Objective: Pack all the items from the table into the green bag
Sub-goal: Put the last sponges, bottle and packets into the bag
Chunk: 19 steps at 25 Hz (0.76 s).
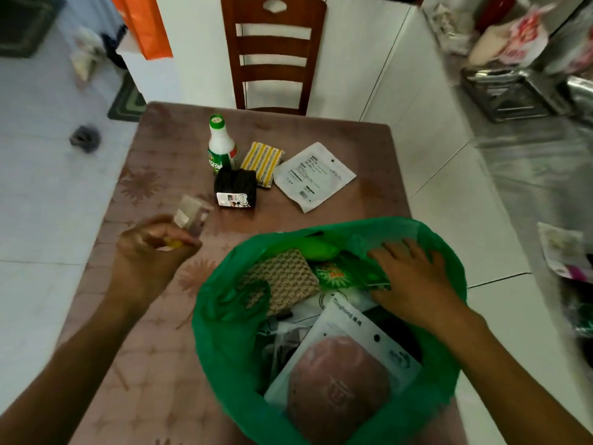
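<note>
left hand (157,242): up over the table left of the bag, fingertips pinched on a small clear packet (192,216), too blurry to say what's in it. Packet pokes up and away past the fingertips, probably headed for the bag.

right hand (414,277): fingers spread and fairly straight, pressed on the far inside edge of the green bag (221,316). Not gripping anything, looks like it's just pinning the mouth open.

bag: sitting at the near table edge, mouth gaping up, already stuffed with a woven tan pad (285,281), a green wrapper, a white pouch (346,358) with a round brownish thing.

left on the table (128,316): white bottle (221,149) with green cap standing upright, yellow striped sponge (262,160), black bundle (236,187) with a label, flat white packet (314,175). All clustered at the far end, well clear of both hands.

progress: guessing about halfway, four more plus the one in hand.

background: wooden chair (272,53) beyond the table.
</note>
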Available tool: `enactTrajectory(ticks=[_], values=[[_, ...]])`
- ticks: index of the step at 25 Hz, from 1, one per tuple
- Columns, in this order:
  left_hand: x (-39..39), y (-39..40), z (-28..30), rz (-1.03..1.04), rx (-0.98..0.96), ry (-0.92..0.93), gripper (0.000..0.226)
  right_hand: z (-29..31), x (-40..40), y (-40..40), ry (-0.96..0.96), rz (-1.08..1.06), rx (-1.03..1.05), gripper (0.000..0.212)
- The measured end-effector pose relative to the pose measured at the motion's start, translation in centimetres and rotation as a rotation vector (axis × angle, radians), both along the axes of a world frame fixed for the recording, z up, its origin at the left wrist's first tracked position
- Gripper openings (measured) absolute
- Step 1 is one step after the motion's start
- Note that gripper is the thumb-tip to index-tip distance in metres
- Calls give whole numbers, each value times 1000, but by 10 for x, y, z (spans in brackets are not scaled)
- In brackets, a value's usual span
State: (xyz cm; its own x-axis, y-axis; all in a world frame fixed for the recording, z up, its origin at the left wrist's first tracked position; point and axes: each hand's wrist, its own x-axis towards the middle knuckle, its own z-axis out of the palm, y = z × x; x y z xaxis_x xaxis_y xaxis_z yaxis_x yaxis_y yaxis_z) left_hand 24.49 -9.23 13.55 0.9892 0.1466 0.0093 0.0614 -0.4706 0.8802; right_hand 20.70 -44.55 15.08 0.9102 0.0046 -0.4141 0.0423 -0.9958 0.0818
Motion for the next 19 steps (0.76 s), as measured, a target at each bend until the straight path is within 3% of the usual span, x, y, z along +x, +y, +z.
enactTrajectory(ticks=[2,4,8,11,13,16,19], values=[[-19,-42,25,-207,-50,-63,21,-4,0,-15,21,43,-128,74],[-36,-103,44,-497,-14,-7,20,0,-3,-34,22,75,-232,81],[-49,-189,20,-718,208,87,10,17,-11,-64,37,169,-346,91],[-53,-212,4,-968,204,140,19,28,-25,-74,54,204,-341,93],[-51,-206,4,-932,146,138,25,41,-28,-69,89,197,-237,81],[-40,-183,20,-566,34,35,22,65,-20,-47,-117,226,90,46],[-20,-148,38,-321,-44,-46,23,74,-6,-4,-239,309,380,38]])
